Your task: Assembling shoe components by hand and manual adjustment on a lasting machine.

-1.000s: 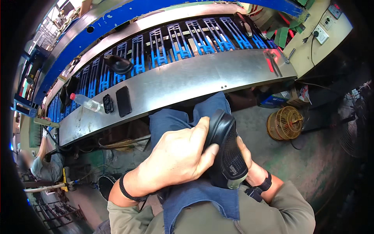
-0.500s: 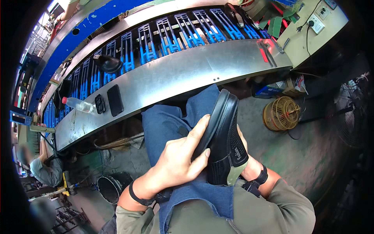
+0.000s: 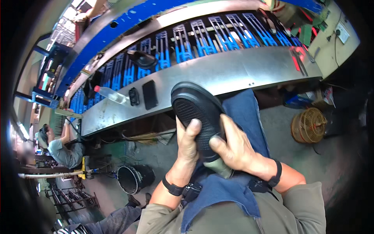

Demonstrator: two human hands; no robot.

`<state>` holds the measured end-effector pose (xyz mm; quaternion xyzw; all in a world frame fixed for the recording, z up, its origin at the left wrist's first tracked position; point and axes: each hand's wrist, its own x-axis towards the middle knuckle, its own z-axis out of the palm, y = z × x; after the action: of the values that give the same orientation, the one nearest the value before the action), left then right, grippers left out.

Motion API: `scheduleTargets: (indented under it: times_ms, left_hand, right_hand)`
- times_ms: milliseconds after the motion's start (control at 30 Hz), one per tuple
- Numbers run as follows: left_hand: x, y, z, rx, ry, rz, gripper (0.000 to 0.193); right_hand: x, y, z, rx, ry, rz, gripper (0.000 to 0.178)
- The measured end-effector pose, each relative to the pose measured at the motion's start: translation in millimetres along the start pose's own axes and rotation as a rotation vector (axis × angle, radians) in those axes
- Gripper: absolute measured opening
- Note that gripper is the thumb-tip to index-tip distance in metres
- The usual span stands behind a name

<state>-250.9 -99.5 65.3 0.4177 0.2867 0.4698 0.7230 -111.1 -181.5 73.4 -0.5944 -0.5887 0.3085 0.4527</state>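
Observation:
A black shoe (image 3: 198, 113) is held above my lap, its rounded toe pointing away toward the bench. Its perforated upper faces me, and a pale green part (image 3: 218, 167) shows at the near end. My left hand (image 3: 187, 140) is closed around the left side, with the thumb lying on the upper. On the opposite side, my right hand (image 3: 235, 146) grips the shoe, its thumb also pressed on the upper. The fingers of both hands are partly hidden behind the shoe. Beneath it, a blue denim apron (image 3: 247, 113) covers my legs.
Ahead is a metal bench (image 3: 210, 72) with a phone (image 3: 149, 94), a clear bottle (image 3: 113, 95) and tools (image 3: 299, 62). Behind it runs a rack of blue holders (image 3: 183, 48) with another black shoe (image 3: 142, 59). A bucket (image 3: 134, 179) and a round basket (image 3: 309, 125) stand on the floor. Another person (image 3: 64, 146) sits at left.
The shoe has turned from side-on to upper facing me. My left hand has shifted from the sole to its left side, and my right hand now shows on the upper. The view has swung left.

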Motion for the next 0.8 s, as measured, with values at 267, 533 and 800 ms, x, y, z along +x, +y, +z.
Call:
scheduleTargets:
  times_ms: [267, 533, 800]
  left_hand:
    - [-35.2, 6.4, -68.0, -0.523, -0.218, -0.235, 0.072]
    - [-22.2, 30.9, -29.8, 0.279, -0.095, 0.048, 0.103]
    - [-23.2, 58.8, -6.1, 0.619, -0.150, 0.033, 0.106]
  right_hand:
    - [38.7, -21.9, -20.2, -0.084, -0.206, -0.259, 0.054]
    - [62.4, -23.0, -36.4, -0.032, -0.424, -0.431, 0.068]
    - [56.5, -40.8, -62.7, -0.074, -0.470, -0.376, 0.062]
